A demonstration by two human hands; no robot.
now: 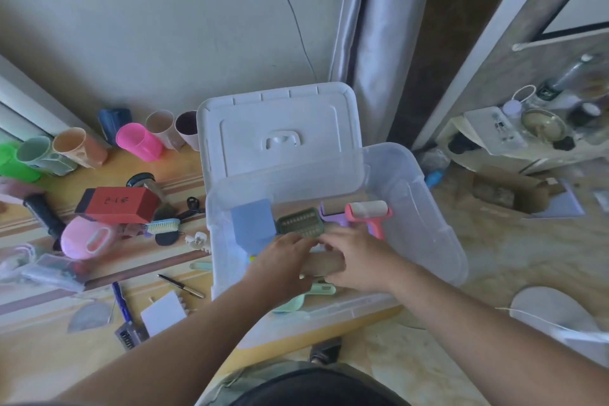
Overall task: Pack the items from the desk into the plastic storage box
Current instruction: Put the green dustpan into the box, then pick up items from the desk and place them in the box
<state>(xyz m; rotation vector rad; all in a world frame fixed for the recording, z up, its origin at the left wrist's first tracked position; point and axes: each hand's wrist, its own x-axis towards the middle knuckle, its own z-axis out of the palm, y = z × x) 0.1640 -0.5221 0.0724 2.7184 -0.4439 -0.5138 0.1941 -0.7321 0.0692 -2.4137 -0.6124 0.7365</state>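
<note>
Both hands, left hand (283, 260) and right hand (356, 262), gripping a tan roll (324, 264) inside the clear storage box (428, 208). Also inside: blue scraper (253, 219), green brush (300, 222), pink lint roller (370, 212).

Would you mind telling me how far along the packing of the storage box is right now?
Roughly midway. Already inside the storage box: a blue scraper, a green brush and a pink lint roller. In hand: the left hand and right hand together hold a tan roll inside the box. Left on the desk: a red box, a pink cup, a pen and more.
</note>
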